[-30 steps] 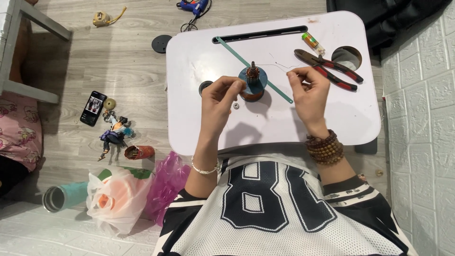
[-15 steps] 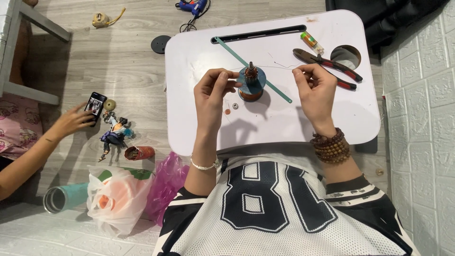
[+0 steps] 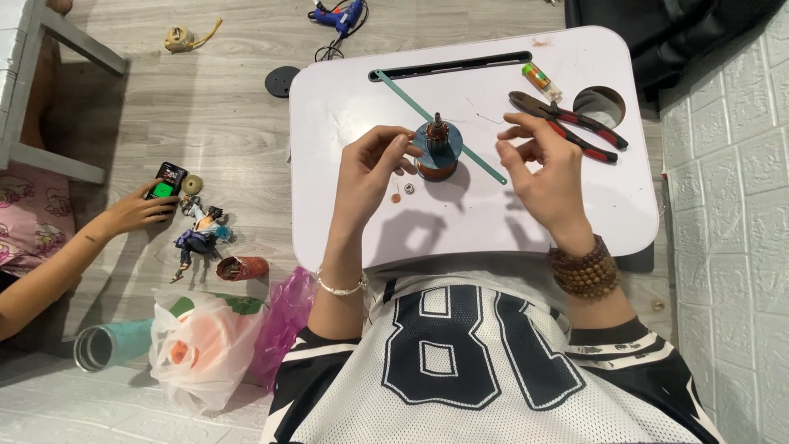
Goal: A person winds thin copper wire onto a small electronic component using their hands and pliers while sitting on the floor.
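Observation:
My left hand (image 3: 374, 168) pinches the side of a small motor rotor (image 3: 436, 152) with copper windings and a blue disc, held upright just above a white lap table (image 3: 493, 222). To the right, my right hand (image 3: 538, 168) is raised with its fingers pinched on a thin wire (image 3: 485, 117) that runs up and left. Two small washers (image 3: 402, 193) lie on the table under my left hand. A green strip (image 3: 403, 92) lies diagonally behind the rotor.
Red-handled pliers (image 3: 571, 125) and a small lighter (image 3: 540, 80) lie at the table's far right beside a round cup hole (image 3: 600, 105). On the floor at left, another person's hand (image 3: 136, 210) touches a phone (image 3: 165, 181); toy figures (image 3: 197, 234), a can (image 3: 244, 268), plastic bags (image 3: 205, 345) and a glue gun (image 3: 339, 15) lie around.
Another person's hand has reached in from the left onto the phone on the floor. My right hand has shifted slightly with the wire; my left hand stays at the rotor.

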